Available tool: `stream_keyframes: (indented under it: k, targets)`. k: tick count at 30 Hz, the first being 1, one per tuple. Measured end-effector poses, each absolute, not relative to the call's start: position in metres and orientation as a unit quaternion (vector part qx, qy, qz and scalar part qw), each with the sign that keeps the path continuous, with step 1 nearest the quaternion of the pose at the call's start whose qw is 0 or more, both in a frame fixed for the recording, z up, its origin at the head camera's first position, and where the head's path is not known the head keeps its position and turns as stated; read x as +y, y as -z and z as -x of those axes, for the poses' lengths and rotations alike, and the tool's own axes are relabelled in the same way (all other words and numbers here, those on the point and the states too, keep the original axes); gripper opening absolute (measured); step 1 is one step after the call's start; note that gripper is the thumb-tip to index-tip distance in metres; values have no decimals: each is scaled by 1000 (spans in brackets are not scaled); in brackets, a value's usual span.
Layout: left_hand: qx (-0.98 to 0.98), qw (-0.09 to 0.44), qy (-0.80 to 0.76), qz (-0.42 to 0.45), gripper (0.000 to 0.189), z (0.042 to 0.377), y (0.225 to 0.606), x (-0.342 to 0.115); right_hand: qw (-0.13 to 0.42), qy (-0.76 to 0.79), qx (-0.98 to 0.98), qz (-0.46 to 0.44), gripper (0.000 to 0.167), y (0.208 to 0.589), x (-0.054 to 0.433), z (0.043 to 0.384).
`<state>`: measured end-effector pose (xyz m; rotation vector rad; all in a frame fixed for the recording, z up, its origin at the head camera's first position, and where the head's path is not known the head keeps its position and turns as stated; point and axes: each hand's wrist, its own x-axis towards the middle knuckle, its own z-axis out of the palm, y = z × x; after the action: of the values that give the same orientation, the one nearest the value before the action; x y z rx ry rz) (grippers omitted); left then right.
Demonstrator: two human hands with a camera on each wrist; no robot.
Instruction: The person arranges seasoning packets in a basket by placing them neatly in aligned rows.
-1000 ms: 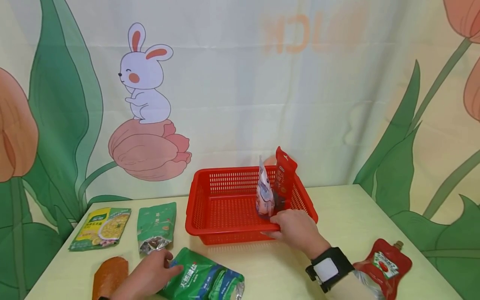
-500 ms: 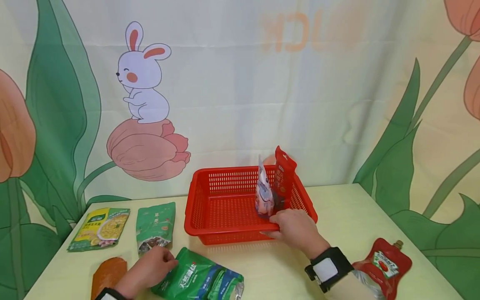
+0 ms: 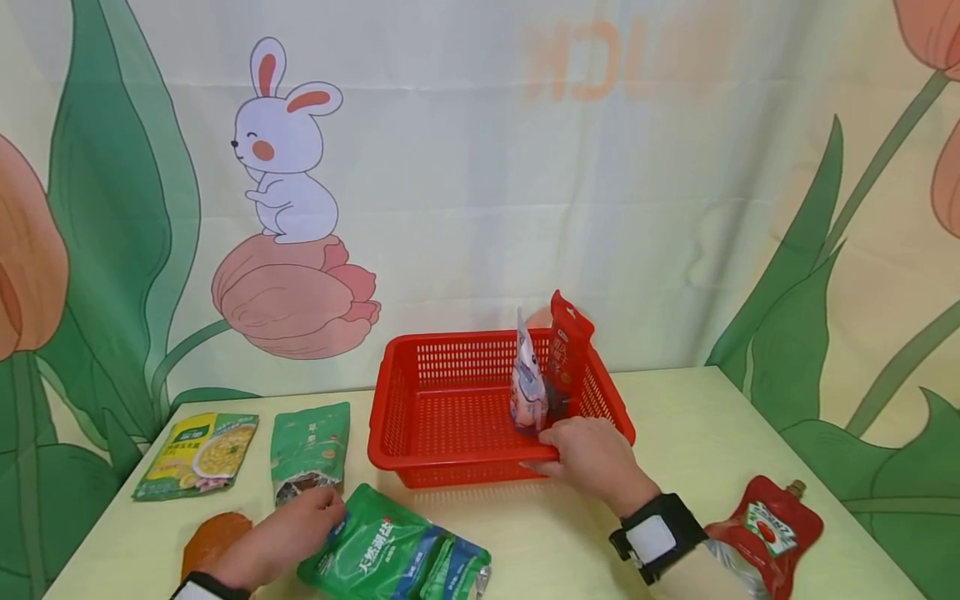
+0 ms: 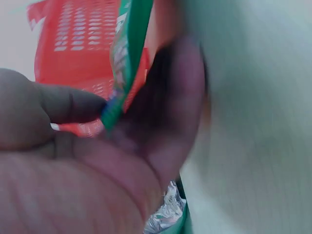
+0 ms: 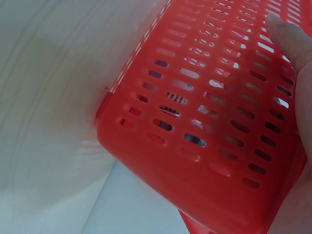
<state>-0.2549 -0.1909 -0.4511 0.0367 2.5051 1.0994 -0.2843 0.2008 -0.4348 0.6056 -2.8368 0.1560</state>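
My left hand pinches the left edge of a green and blue salt bag at the table's front. In the left wrist view the bag stands on edge between thumb and fingers. My right hand grips the front rim of a red plastic basket, near its right corner. Inside, at the right, a red packet and a white-and-pink packet stand upright. The right wrist view shows the thumb against the basket's slotted wall.
Left of the basket lie a green pouch with a silvery lower end and a yellow-green soup packet. An orange-brown item is partly behind the left forearm. A red ketchup pouch lies at right, beside the right forearm.
My left hand has shifted slightly left, now pinching the salt bag's edge, and the bag's upper edge has lifted a little. The right hand and basket have stayed in place.
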Motion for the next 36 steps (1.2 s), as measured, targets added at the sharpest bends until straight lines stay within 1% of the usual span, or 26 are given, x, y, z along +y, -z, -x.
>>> stream_keyframes:
  k: [3, 7, 9, 13, 19, 26, 31, 36]
  targets:
    - [855, 224, -467, -9, 30, 254, 451, -194, 120, -53, -970, -207, 31, 435, 200, 284]
    - [805, 248, -538, 29, 32, 253, 455, -192, 120, -52, -970, -207, 31, 434, 200, 283]
    - [801, 255, -539, 55, 32, 254, 456, -188, 121, -51, -970, -207, 31, 434, 200, 283]
    - [808, 271, -517, 76, 42, 256, 458, -183, 122, -53, -969, -209, 31, 434, 200, 283]
    - [809, 305, -499, 63, 52, 257, 462, -180, 118, -53, -968, -214, 31, 434, 200, 283]
    - [765, 333, -551, 27, 51, 255, 462, -182, 124, -51, -968, -214, 29, 434, 201, 284]
    - [752, 334, -568, 15, 54, 251, 457, -174, 119, -59, -967, -215, 28, 433, 201, 284]
    - [790, 303, -532, 34, 62, 247, 447, -162, 118, -58, -968, -215, 29, 432, 201, 283]
